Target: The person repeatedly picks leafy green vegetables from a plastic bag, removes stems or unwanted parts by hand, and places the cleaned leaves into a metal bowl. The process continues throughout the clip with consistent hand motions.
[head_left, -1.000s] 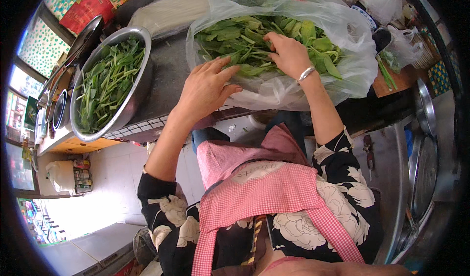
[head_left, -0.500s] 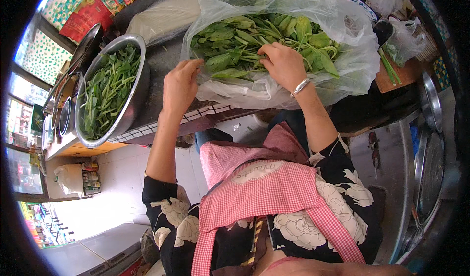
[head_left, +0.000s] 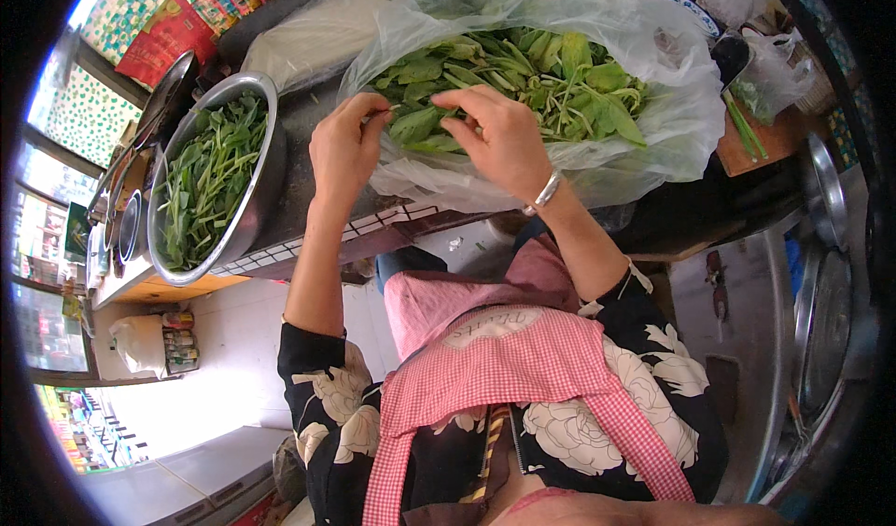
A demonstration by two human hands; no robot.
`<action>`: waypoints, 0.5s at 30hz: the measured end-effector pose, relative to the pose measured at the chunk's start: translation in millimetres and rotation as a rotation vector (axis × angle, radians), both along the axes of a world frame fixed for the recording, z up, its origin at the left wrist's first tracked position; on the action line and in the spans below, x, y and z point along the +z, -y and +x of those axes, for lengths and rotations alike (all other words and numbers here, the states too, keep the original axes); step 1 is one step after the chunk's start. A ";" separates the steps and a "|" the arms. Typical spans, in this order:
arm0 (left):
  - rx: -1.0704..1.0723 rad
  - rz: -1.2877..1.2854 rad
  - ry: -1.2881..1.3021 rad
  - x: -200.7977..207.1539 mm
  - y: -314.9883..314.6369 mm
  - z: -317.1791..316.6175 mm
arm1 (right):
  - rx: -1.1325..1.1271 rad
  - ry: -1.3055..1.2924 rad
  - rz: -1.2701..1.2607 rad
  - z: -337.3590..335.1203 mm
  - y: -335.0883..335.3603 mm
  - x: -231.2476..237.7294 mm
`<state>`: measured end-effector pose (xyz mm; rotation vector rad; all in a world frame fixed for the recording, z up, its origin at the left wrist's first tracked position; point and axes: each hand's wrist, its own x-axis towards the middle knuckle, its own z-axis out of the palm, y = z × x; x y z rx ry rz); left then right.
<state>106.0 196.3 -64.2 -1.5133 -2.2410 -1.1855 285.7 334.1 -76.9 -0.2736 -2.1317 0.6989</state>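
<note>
Loose leafy greens (head_left: 579, 87) lie in a heap on a spread clear plastic bag (head_left: 667, 143) on the counter. My left hand (head_left: 343, 153) is at the near left edge of the heap, thumb and fingertips pinched together. Whatever sits in that pinch is too small to make out. Just to its right, my right hand (head_left: 504, 143), with a silver bangle at the wrist, hovers over the front of the leaves. Its thumb and forefinger are apart with nothing visible between them. A metal basin (head_left: 271, 120) on the left holds more greens (head_left: 210, 176).
Behind the basin lies a clear-wrapped pale package (head_left: 322, 27). A dark pan (head_left: 168, 92) stands beyond the basin's left side. At the right are a wooden board (head_left: 770, 143) with green stalks (head_left: 742, 129) and a knotted plastic bag (head_left: 775, 78). The counter's tiled edge (head_left: 327, 237) runs before me.
My right hand has come left and nearer, away from the middle of the heap toward my left hand, and its thumb and forefinger have parted. My left hand has shifted slightly.
</note>
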 end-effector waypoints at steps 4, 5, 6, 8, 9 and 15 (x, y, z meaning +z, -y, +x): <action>-0.140 0.084 -0.007 12.3 9.4 33.1 | -0.002 -0.104 0.148 -11.2 15.1 2.8; -0.145 0.077 -0.002 15.6 13.6 39.6 | 0.006 -0.128 0.195 -10.0 16.7 3.5; -0.151 0.070 0.004 18.0 17.5 46.0 | 0.007 -0.131 0.227 -6.9 20.5 2.7; -0.187 0.053 -0.020 22.8 21.4 54.8 | 0.004 -0.107 0.285 0.9 26.1 0.4; -0.190 0.015 -0.089 25.2 22.9 57.7 | -0.001 -0.097 0.288 2.9 28.8 -1.3; -0.226 -0.133 -0.458 44.4 55.6 54.8 | -0.111 -0.137 0.055 9.1 -6.2 1.0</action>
